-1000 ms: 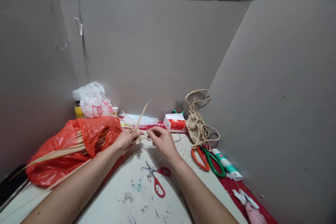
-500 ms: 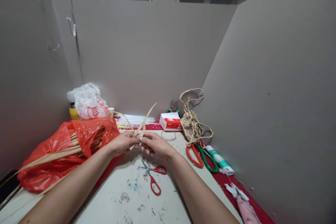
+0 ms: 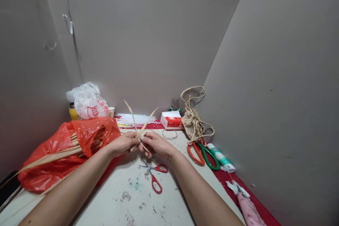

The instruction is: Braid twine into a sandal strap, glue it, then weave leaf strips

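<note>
Between my two hands, above the table, are pale dried leaf strips [image 3: 145, 125] that cross and fan upward. My left hand [image 3: 126, 142] pinches them from the left, its fingers closed. From the other side my right hand [image 3: 155, 143] grips the strips, thumb pressed on the crossing point. Short strip ends poke out below the fingers. Just under the hands, red-handled scissors [image 3: 153, 173] lie on the table with blades apart. To the left, a red plastic bag [image 3: 59, 137] holds many more long strips [image 3: 57, 156], some trailing out toward my left forearm.
Behind the bag sit a white plastic bag [image 3: 88, 104] and a yellow jar [image 3: 73, 111]. A red-and-white box [image 3: 171, 121], a heap of braided cord [image 3: 192, 123], orange and green handles [image 3: 210, 157] and a white-green roll [image 3: 221, 157] line the back right. Grey partitions [image 3: 137, 49] enclose the table.
One strip on the left of the crossing has swung from leaning left to standing more upright. My hands stay together in nearly the same place. The view has shifted slightly.
</note>
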`<state>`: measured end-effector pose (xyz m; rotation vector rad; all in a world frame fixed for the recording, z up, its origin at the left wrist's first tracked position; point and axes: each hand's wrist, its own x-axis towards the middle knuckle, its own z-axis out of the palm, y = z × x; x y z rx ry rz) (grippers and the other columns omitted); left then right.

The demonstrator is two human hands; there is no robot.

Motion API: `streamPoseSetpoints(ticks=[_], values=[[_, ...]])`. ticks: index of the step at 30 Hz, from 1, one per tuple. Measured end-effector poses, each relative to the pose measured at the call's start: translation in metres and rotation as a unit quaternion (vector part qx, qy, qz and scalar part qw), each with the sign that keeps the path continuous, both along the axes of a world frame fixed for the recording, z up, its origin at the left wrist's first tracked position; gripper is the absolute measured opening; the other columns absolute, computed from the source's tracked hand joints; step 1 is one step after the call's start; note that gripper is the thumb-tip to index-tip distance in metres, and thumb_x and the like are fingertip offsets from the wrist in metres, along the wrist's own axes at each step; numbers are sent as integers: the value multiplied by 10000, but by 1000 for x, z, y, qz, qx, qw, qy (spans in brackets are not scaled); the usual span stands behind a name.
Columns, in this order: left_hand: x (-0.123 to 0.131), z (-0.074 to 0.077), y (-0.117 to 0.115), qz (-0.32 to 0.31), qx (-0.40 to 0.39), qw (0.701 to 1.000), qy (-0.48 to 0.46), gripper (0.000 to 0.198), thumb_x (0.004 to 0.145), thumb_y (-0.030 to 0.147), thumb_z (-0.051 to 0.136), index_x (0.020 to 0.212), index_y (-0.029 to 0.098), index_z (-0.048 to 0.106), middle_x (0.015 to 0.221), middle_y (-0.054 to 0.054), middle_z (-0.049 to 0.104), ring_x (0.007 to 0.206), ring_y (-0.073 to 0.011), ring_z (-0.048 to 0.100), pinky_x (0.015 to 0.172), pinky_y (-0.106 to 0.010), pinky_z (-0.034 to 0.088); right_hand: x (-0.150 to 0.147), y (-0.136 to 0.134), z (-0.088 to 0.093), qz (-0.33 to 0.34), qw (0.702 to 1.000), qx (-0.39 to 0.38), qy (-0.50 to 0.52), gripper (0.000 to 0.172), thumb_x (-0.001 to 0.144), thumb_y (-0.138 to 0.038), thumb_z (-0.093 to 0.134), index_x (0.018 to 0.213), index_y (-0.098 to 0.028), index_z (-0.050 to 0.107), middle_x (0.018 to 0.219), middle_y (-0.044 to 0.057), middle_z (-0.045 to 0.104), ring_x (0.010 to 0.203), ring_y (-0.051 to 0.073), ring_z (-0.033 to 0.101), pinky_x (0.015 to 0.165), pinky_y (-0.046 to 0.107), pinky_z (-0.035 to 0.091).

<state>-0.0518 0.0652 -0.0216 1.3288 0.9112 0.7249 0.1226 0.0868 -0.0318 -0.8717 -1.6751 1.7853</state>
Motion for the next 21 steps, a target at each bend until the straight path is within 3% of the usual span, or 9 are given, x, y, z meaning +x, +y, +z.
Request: streamPoseSetpoints(ticks=[4,10,15,21], values=[[0,0,0,-9,-2,1000,-12,232,739,343,651,666,127,607,486,39,477,382,-45,301,384,-205,153,1,-1,1,23,999,-24,11,339,766,-461,677,778,-129,609,568,-24,578,403,61,510,368,153,395],[0,2,0,-13,-2,999,-41,259,711,363,709,783,140,596,659,-6,583,486,-69,478,445,-195,322,7,5,0,23,998,-51,26,318,733,-417,722,737,-109,643,570,-22,584,402,37,488,364,130,354],[4,4,-3,9,-18,998,-67,290,707,342,724,871,168,560,608,46,530,399,-23,302,390,-191,141,6,8,-4,12,996,-79,28,270,731,-372,706,724,-105,668,569,-8,598,419,50,507,352,130,346],[5,7,-5,56,10,998,-36,239,710,279,699,862,172,550,578,65,485,417,-27,281,403,-186,146,4,9,-3,-18,996,-73,47,275,689,-354,733,757,-89,708,521,-22,572,393,27,413,358,130,297]])
